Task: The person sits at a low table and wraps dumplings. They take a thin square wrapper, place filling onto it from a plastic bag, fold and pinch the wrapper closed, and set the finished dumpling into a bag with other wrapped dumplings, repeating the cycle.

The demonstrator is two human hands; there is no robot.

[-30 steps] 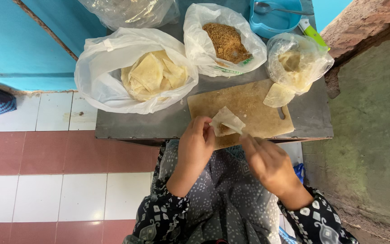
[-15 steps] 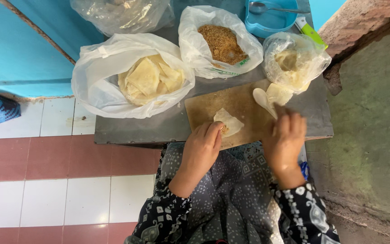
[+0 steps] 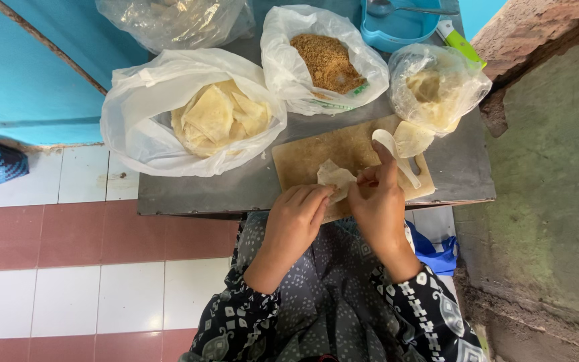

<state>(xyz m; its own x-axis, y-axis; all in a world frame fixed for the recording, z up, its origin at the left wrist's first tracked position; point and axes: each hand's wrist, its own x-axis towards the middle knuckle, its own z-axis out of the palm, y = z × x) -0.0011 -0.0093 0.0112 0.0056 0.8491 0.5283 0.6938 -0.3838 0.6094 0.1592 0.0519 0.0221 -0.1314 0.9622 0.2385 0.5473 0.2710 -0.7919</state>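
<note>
A thin pale pastry sheet (image 3: 333, 175), partly folded, lies on a wooden cutting board (image 3: 303, 157). My left hand (image 3: 296, 218) pinches its near left edge. My right hand (image 3: 380, 201) holds its right side, with the forefinger stretched toward a white spoon (image 3: 397, 151) that rests on the board. Both hands sit close together at the board's near edge. My patterned sleeves show below.
A grey metal table (image 3: 236, 191) carries a white plastic bag of pastry sheets (image 3: 216, 117), a bag of brown crumbly filling (image 3: 326, 62), a clear bag of pale dough (image 3: 437, 87), and a blue tray (image 3: 403, 23). Tiled floor lies left, a rough wall right.
My right hand has come back from the spoon near the clear bag to the pastry sheet. My left hand stays on the sheet.
</note>
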